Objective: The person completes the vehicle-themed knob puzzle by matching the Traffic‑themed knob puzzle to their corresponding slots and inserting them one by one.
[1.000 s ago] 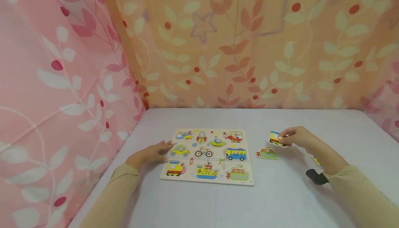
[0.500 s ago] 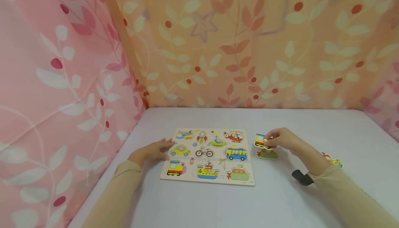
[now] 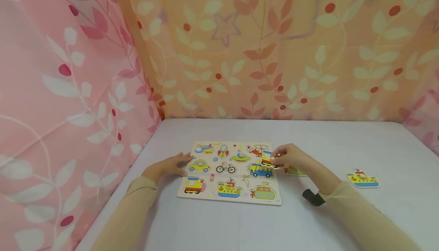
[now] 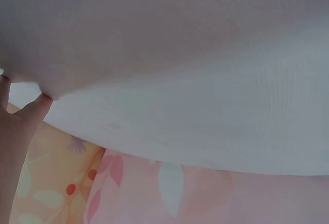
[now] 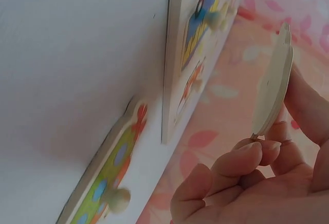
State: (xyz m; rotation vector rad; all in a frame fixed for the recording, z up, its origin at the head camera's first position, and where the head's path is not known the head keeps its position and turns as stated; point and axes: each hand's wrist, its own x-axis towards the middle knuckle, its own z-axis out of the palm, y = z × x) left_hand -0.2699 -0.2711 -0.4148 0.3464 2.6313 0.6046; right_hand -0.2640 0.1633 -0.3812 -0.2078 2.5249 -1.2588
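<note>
A wooden peg puzzle board (image 3: 205, 200) with vehicle pictures lies on the white table. My left hand (image 3: 171, 165) rests at the board's left edge, fingers spread and relaxed; its fingertips also show in the left wrist view. In my right hand (image 3: 289, 155), a train puzzle piece (image 3: 266, 158) is pinched by its knob, held above the board's right side and overlapping the bus piece (image 3: 260, 170). The right wrist view shows the plain back of the train piece (image 5: 272, 90) between thumb and fingers. A submarine piece (image 3: 295, 171) lies on the table, partly behind my right hand.
A ship piece (image 3: 362, 179) lies further right on the table (image 3: 240, 228). A black strap-like item (image 3: 313, 197) sits at my right wrist. Patterned curtains (image 3: 205, 52) rise behind the table and along its left side.
My right hand has carried the train piece leftward, from beyond the submarine piece to over the board. The ship piece is now uncovered by my arm. The left hand has stayed put.
</note>
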